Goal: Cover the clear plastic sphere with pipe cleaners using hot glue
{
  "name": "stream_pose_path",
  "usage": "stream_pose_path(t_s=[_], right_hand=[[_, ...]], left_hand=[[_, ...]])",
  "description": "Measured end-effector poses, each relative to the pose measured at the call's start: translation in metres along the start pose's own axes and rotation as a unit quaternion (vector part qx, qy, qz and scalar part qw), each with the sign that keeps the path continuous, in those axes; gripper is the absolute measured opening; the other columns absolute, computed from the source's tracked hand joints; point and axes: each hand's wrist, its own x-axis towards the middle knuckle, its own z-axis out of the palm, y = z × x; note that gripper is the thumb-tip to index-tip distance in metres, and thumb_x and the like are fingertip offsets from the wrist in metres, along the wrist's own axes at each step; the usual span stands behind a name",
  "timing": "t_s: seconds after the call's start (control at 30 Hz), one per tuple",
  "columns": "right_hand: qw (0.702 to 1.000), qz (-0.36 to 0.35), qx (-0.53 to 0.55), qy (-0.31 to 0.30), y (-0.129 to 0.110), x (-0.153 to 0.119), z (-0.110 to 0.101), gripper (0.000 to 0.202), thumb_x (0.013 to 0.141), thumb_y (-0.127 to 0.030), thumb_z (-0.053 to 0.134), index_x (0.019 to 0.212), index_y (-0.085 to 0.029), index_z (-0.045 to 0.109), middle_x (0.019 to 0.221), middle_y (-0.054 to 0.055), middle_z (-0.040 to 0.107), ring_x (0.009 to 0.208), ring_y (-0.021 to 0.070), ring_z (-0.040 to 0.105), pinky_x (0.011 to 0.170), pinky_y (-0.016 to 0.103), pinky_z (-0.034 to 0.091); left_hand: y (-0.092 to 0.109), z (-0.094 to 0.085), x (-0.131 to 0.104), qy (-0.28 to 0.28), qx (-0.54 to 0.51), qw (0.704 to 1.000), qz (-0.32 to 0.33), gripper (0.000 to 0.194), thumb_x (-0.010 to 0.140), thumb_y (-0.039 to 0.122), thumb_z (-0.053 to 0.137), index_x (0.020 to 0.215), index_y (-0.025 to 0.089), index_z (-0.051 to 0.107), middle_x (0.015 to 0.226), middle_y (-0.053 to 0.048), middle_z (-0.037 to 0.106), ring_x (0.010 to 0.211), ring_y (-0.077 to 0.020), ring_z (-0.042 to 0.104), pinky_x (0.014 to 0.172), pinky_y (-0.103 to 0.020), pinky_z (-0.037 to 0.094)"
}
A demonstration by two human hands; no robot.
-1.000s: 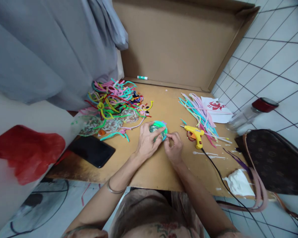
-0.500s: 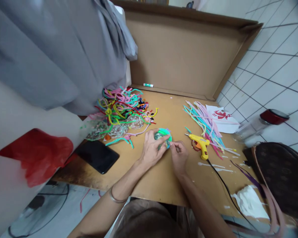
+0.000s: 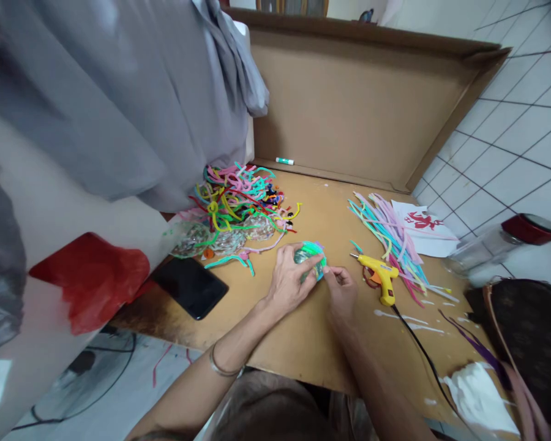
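Over the middle of the table, my left hand (image 3: 288, 278) grips a small round clear piece with a bright green pipe cleaner (image 3: 312, 247) along its rim. The fingers of that hand lie across the piece and hide part of it. My right hand (image 3: 342, 291) is closed, thumb and finger pinched at the rim's right edge, where the pipe cleaner runs. To the right of this hand lies a yellow glue gun (image 3: 379, 274), its nozzle pointing left. Several clear round pieces (image 3: 228, 241) rest to the left.
A heap of coloured pipe cleaners (image 3: 239, 190) lies at the back left, a black phone (image 3: 190, 286) in front of it. Straight pipe cleaners (image 3: 388, 226) lie at the right, near a jar with a red lid (image 3: 530, 229), a brown bag (image 3: 528, 331) and white tissue (image 3: 480, 395). Cardboard (image 3: 349, 110) stands behind.
The camera view has shifted, so the table and its things sit farther right. Both hands stay at the round piece, in nearly the same pose.
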Motion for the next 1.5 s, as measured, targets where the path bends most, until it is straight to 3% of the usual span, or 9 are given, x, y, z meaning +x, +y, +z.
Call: stream_pose_path(t_s=[0.2, 0.47, 0.67, 1.07, 1.5], right_hand=[[0.997, 0.039, 0.058, -0.017, 0.003, 0.008, -0.007, 0.038, 0.055, -0.043, 0.084, 0.071, -0.020, 0.058, 0.065, -0.005, 0.059, 0.064, 0.0115, 0.054, 0.064, 0.026, 0.043], [0.983, 0.106, 0.121, -0.089, 0.003, 0.017, -0.018, 0.037, 0.052, -0.037, 0.089, 0.073, -0.022, 0.063, 0.070, -0.005, 0.063, 0.068, 0.0109, 0.056, 0.068, 0.025, 0.045], [0.977, 0.111, 0.137, -0.120, 0.005, 0.021, -0.022, 0.032, 0.053, -0.032, 0.089, 0.076, -0.024, 0.068, 0.077, -0.003, 0.067, 0.075, 0.0133, 0.060, 0.074, 0.029, 0.047], [0.968, 0.137, 0.160, -0.135, 0.001, 0.020, -0.020, 0.031, 0.049, -0.034, 0.091, 0.073, -0.026, 0.073, 0.074, -0.004, 0.070, 0.071, 0.0120, 0.060, 0.072, 0.028, 0.048], [0.974, 0.110, 0.154, -0.125, 0.004, 0.021, -0.017, 0.033, 0.049, -0.035, 0.090, 0.074, -0.024, 0.071, 0.076, -0.002, 0.069, 0.075, 0.0143, 0.058, 0.076, 0.030, 0.048]], left_hand=[[0.000, 0.000, -0.001, 0.031, -0.046, 0.998, -0.008, 0.059, 0.087, 0.028, 0.056, 0.143, 0.018, 0.040, 0.120, -0.014, 0.055, 0.111, -0.0263, 0.051, 0.096, -0.044, 0.045], [0.001, -0.004, 0.001, 0.084, -0.140, 0.982, -0.093, 0.027, 0.093, 0.023, 0.046, 0.119, 0.019, 0.052, 0.107, -0.010, 0.065, 0.102, -0.0214, 0.060, 0.090, -0.038, 0.049], [-0.001, -0.006, 0.004, 0.112, -0.199, 0.967, -0.109, 0.018, 0.092, 0.024, 0.053, 0.108, 0.018, 0.059, 0.100, -0.008, 0.069, 0.095, -0.0188, 0.065, 0.087, -0.034, 0.052], [-0.007, -0.001, 0.007, 0.148, -0.282, 0.932, -0.174, 0.020, 0.083, 0.025, 0.065, 0.102, 0.018, 0.064, 0.085, -0.003, 0.070, 0.081, -0.0150, 0.067, 0.080, -0.029, 0.054], [-0.008, -0.003, 0.010, 0.139, -0.268, 0.935, -0.186, 0.020, 0.082, 0.028, 0.063, 0.099, 0.017, 0.064, 0.084, -0.003, 0.070, 0.079, -0.0150, 0.066, 0.077, -0.029, 0.053]])
